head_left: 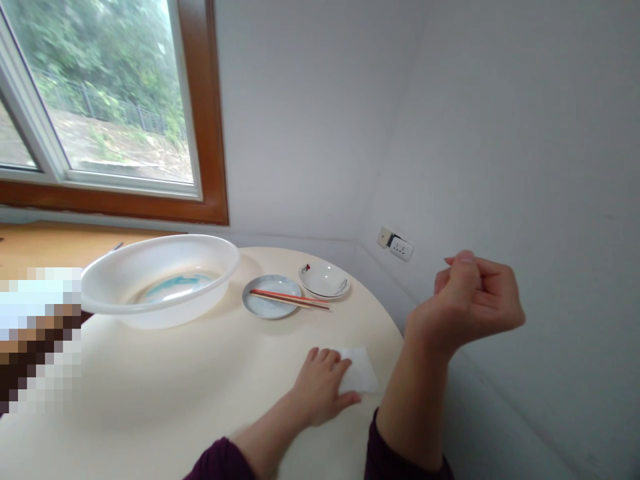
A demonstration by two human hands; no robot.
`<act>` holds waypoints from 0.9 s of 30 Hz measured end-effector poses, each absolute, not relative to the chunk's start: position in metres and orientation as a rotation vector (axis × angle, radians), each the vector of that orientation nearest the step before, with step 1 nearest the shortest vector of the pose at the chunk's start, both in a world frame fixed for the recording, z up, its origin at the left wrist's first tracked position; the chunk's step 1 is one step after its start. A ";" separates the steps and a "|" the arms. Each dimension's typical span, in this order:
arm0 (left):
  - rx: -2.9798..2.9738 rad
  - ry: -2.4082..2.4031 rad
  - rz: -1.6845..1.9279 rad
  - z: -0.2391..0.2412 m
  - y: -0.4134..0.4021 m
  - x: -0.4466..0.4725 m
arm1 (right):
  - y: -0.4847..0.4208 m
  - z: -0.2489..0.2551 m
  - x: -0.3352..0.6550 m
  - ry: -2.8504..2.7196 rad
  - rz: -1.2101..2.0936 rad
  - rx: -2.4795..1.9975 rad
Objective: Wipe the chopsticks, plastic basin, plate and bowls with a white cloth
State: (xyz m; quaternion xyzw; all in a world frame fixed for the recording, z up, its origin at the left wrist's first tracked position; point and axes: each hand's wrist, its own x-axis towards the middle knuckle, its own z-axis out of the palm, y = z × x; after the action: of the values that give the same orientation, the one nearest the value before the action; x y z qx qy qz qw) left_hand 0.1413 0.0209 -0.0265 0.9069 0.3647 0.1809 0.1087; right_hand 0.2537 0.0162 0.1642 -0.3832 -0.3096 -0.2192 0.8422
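My left hand [323, 385] lies on the round table [200, 387], its fingers apart. Its fingertips and thumb rest at the left edge of a flat white sheet [361, 370], which looks like a tissue. Raised in front of the wall, my right hand [473, 293] is closed, with the thumb pressed against the curled fingers. Whatever they may hold is too small or hidden to make out. Beyond my left hand, a pair of chopsticks [290, 299] lies across a grey-white plate [273, 312]. A white dish with a red floral mark [325, 283] sits just behind them.
A large translucent plastic basin [175, 313] stands on the left of the table. The wall [565, 233] runs close along the right, with a power socket [401, 249] low on it. A window [115, 93] is at the back left. The far left is pixelated.
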 end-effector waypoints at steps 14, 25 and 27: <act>2.684 1.448 0.804 0.014 0.029 0.073 | 0.009 0.169 0.243 -0.624 -0.506 -0.829; 2.095 2.600 0.819 0.155 0.098 -0.110 | 0.002 0.175 0.238 -0.662 -0.366 -0.653; 2.033 2.643 0.705 0.163 0.104 -0.125 | 0.000 0.175 0.239 -0.664 -0.360 -0.641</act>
State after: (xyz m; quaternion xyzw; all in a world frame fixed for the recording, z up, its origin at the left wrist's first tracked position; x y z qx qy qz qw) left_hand -0.1254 0.1039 0.1635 0.5913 0.7685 0.2051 -0.1331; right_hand 0.2385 0.0000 0.1753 -0.3076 -0.3186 -0.1725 0.8798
